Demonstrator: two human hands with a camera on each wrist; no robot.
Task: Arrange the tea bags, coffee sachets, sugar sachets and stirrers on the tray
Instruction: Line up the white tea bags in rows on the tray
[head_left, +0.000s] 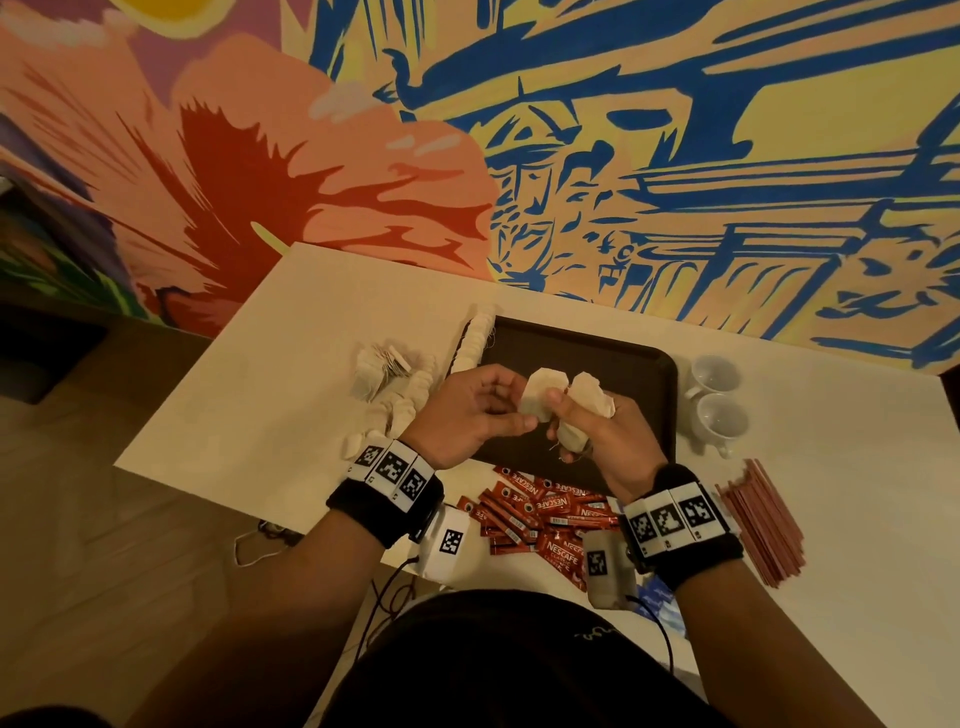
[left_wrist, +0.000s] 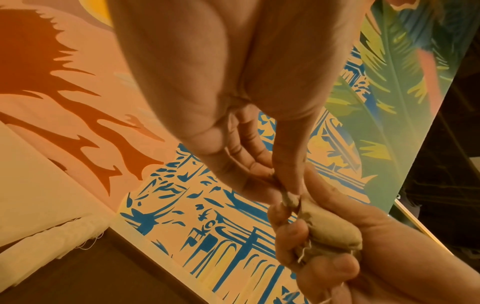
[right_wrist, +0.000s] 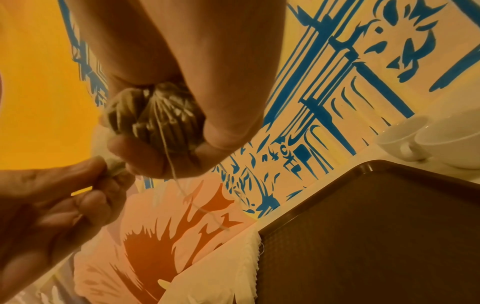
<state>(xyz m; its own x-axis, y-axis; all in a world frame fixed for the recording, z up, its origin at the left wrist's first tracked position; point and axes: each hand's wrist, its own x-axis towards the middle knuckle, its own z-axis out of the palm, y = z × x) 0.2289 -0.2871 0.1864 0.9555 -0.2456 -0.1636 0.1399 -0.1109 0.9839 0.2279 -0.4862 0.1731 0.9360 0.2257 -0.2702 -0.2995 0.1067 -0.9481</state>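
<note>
Above dark tray (head_left: 644, 364), tea bags (head_left: 582, 400) bunched in right-hand (head_left: 618, 441) grip.

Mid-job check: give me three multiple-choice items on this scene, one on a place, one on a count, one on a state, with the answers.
1. Where do the coffee sachets lie?
A. On the tray
B. On the table, at the tray's near edge
C. Inside a cup

2. How many white cups stand right of the tray?
A. One
B. Two
C. Four

3. What is the right hand doing?
A. Resting flat on the table
B. Gripping a bunch of tea bags
C. Holding stirrers

Answers: 1 B, the red sachets are heaped off the tray; 2 B, two cups sit side by side; 3 B, its fingers curl round the tea bags while the left hand pinches one.
</note>
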